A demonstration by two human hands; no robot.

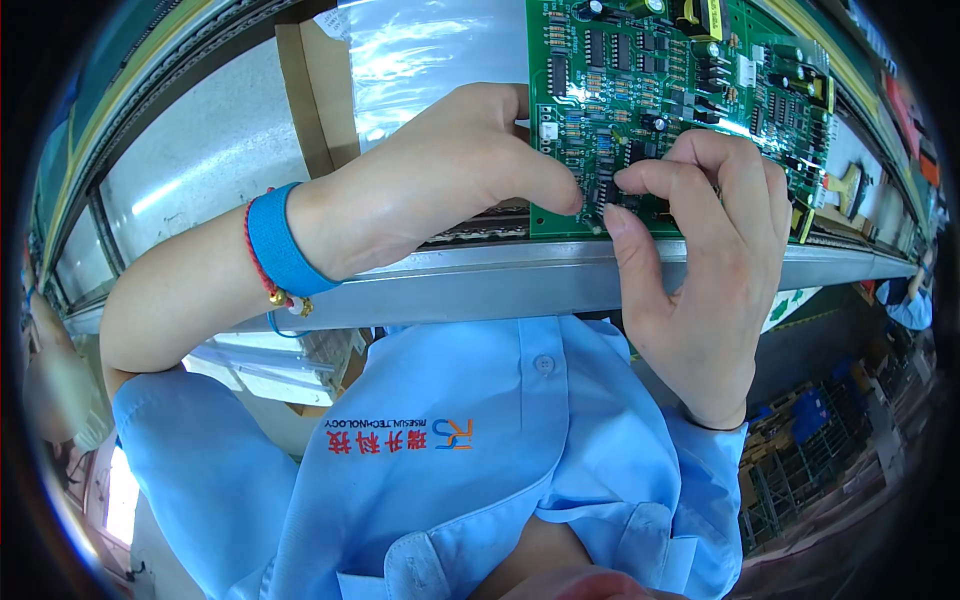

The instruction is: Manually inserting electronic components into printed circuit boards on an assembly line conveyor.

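Note:
A green circuit board [560, 215], crowded with chips, capacitors and yellow-wrapped transformers, lies across the near metal rail. At its left edge my left hand [460, 165] grips it, thumb pressed on the top face; the other fingers are mostly hidden behind the board. My right hand [715, 230] reaches over the near edge with curled fingers. Its thumb and forefinger tips close around a small black chip [606, 192] near the board's lower left corner. Whether the chip is seated in the board cannot be made out.
A metal rail [480, 290] runs along the near side of the line. Beyond it lie clear plastic wrap [420, 70] and a cardboard edge [305, 100]. A brush-like tool [850, 190] sits right of the board. Another person's blue sleeve [908, 308] shows far right.

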